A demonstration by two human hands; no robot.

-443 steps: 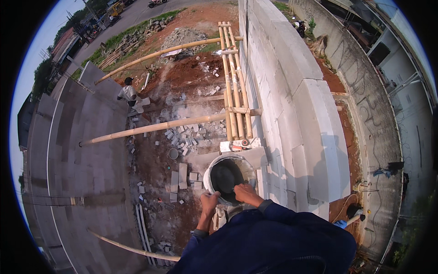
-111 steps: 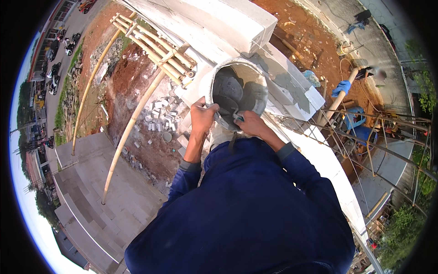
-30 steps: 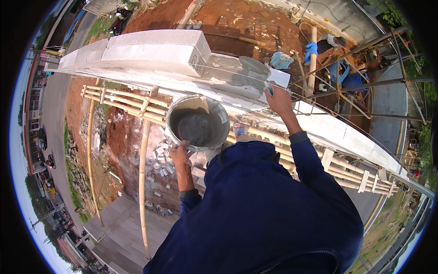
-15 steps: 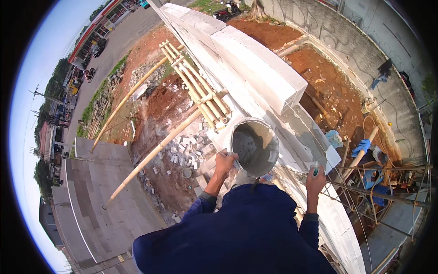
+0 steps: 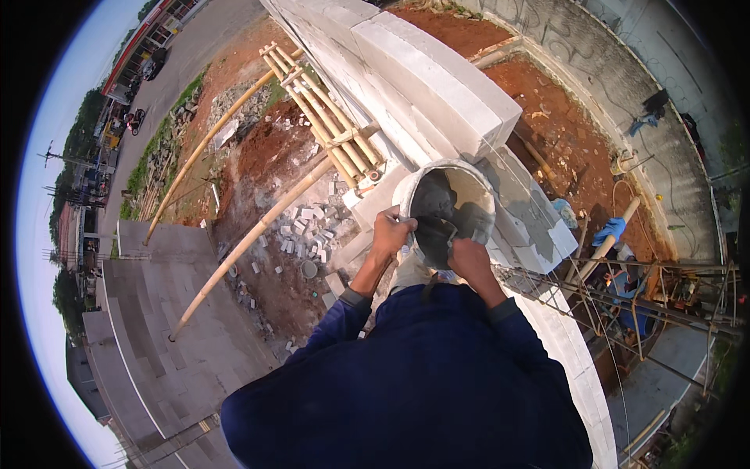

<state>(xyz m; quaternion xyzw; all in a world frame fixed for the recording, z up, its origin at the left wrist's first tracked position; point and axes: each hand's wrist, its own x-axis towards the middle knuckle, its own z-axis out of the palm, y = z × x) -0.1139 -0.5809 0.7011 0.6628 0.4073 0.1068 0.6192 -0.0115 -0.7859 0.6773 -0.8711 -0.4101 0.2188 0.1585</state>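
A round bucket (image 5: 403,192), tilted, with grey wet mortar (image 5: 434,195) inside, is in front of me beside the pale block wall. My left hand (image 5: 392,233) is closed on the near left side of its rim. My right hand (image 5: 470,261) is at the near right of the opening, closed round the handle of a trowel (image 5: 434,231). The trowel's dark blade reaches into the bucket against the mortar; part of it blends with the shadow. Just right of the bucket, grey mortar (image 5: 522,189) coats the lower course of the wall, next to a large white block (image 5: 426,82).
Bamboo poles (image 5: 336,129) lash together left of the wall, and a long pole (image 5: 250,242) slants down to a lower block wall (image 5: 168,313). Broken block pieces (image 5: 305,230) litter the ground far below. Bamboo scaffolding (image 5: 625,273) and thin lines are at the right.
My right hand has come left from over the wall, bringing the trowel into the bucket. The bucket now tilts more and sits slightly higher and further right in view; my left hand keeps its rim.
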